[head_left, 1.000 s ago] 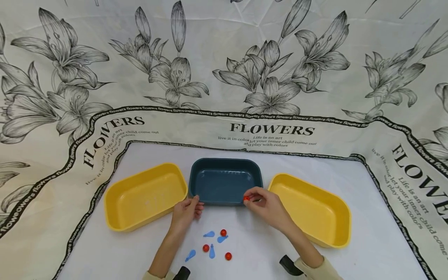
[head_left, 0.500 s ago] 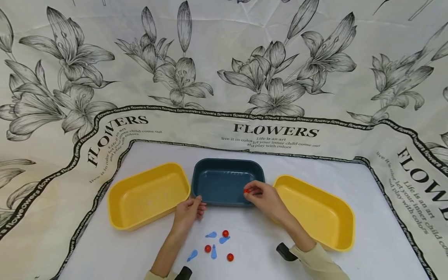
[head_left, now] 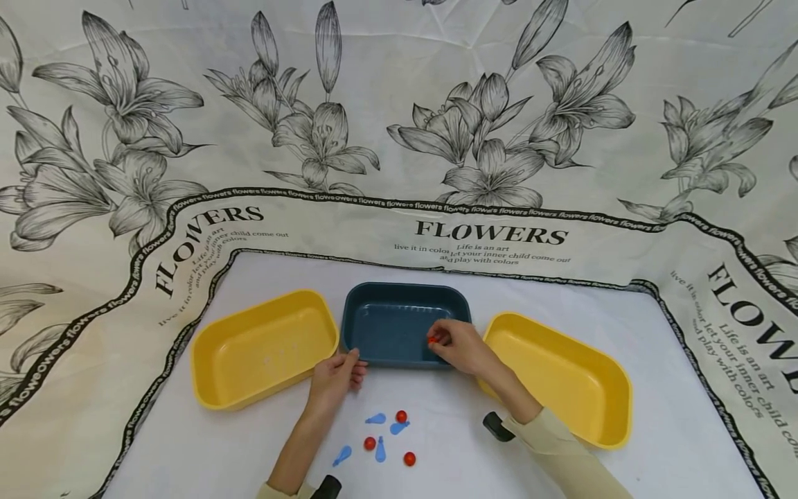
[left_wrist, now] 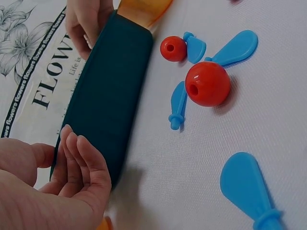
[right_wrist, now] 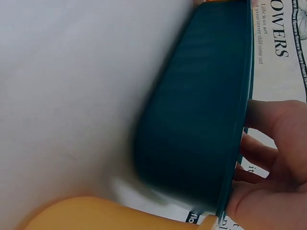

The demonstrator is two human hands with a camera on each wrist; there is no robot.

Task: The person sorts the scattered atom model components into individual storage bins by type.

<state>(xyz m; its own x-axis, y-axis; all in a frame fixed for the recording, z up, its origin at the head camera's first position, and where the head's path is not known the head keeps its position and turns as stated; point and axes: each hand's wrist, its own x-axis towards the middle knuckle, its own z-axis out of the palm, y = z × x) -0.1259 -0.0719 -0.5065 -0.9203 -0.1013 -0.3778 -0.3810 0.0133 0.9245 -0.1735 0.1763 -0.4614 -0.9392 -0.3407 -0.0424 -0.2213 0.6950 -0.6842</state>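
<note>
My left hand (head_left: pixel 337 378) grips the near left rim of the dark teal bin (head_left: pixel 399 363); in the left wrist view its thumb goes over the rim and the fingers (left_wrist: pixel 91 160) lie against the outer wall. Over that bin's near right corner my right hand (head_left: pixel 461 346) pinches a small red ball (head_left: pixel 432 339), mostly covered by the fingers. The bin's wall hides this ball in the right wrist view. On the white cloth in front lie red balls with holes (left_wrist: pixel 207 84) and several blue paddle-shaped pieces (left_wrist: pixel 237 48), each with a short peg end.
One yellow bin (head_left: pixel 206 395) stands at an angle left of the teal bin, close to the left hand. Another yellow bin (head_left: pixel 614 416) stands on the right, partly behind the right forearm. A flower-printed cloth (head_left: pixel 349 229) rises behind the table.
My right hand has moved from the teal bin's near rim to over its inside, slightly left and away from me, with the red ball. My left hand keeps its grip on the rim.
</note>
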